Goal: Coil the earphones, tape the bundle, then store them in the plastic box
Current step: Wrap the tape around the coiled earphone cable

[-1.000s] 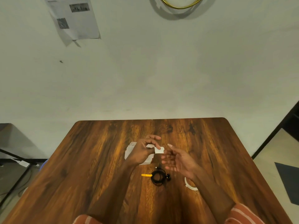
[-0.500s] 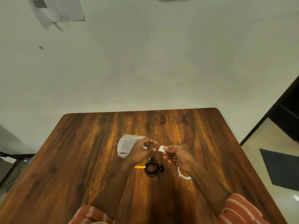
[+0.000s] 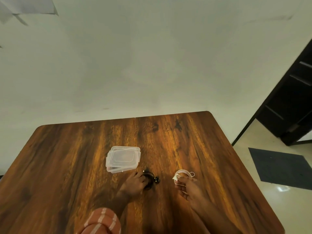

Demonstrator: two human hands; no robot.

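Under the left hand (image 3: 135, 184), the coiled earphones (image 3: 150, 179) are black. Just beyond it, the plastic box (image 3: 123, 158) is clear and frosted. At the right hand (image 3: 188, 187), tape (image 3: 175, 177) is white. The sleeve (image 3: 103, 220) is rust-orange with pale stripes; the table (image 3: 67, 166) is streaked brown woodgrain.

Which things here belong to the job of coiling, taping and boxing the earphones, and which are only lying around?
For the job:
- coiled black earphones, under the left hand
- piece of tape, pinched by the right hand
- tape roll
- clear plastic box, lid on

Lying about:
- paper sheets on the wall
- dark floor mat
- black shelf
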